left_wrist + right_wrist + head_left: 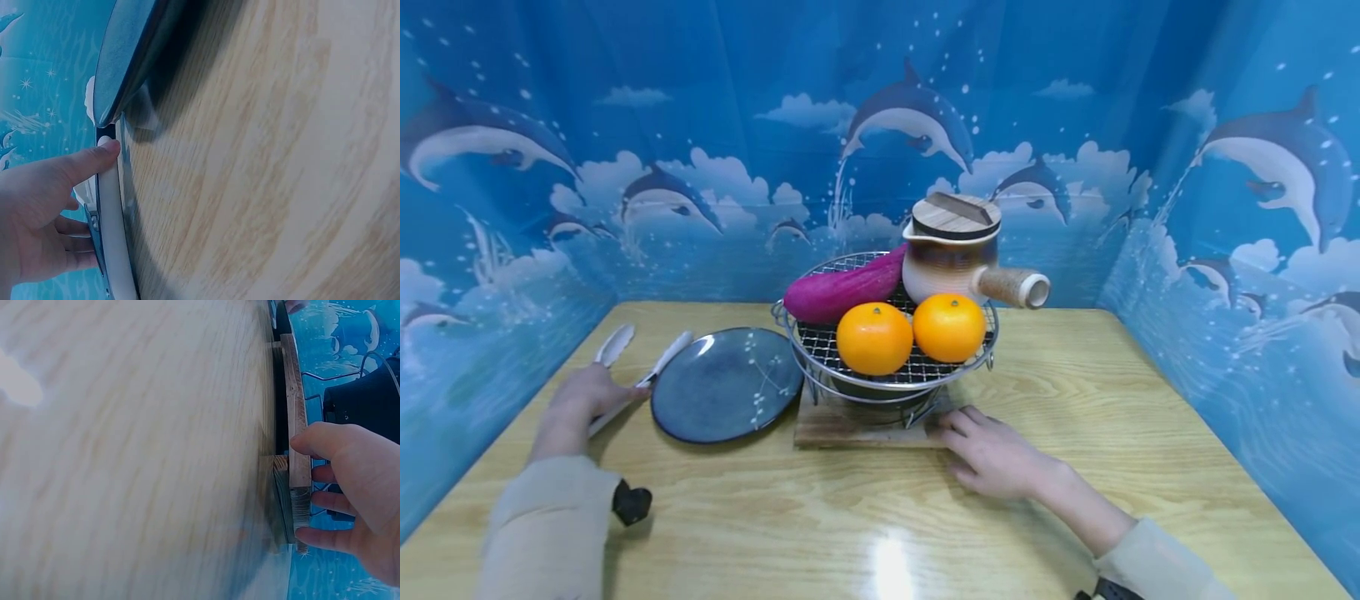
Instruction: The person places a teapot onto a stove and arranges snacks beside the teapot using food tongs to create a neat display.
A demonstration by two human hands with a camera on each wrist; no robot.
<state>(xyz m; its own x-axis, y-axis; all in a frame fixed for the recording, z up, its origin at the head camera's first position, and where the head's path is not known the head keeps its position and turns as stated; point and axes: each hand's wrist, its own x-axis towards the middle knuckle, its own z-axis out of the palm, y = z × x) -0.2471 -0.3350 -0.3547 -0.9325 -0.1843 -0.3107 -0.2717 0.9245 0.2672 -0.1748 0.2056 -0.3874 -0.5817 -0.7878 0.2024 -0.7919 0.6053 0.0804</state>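
At the left of the table, my left hand holds a pair of tongs lying with their two arms spread apart. In the left wrist view the thumb is on one white arm of the tongs, and the fingers reach behind it. My right hand touches the right end of a wooden board. The right wrist view shows the thumb at the front edge of this board, other fingers near its end. On the board stands a small stove with a wire grill rack.
Two oranges, a purple eggplant and a side-handled teapot with a wooden lid sit on the rack. A blue plate lies between the tongs and the board. A dolphin-print curtain surrounds the wooden table.
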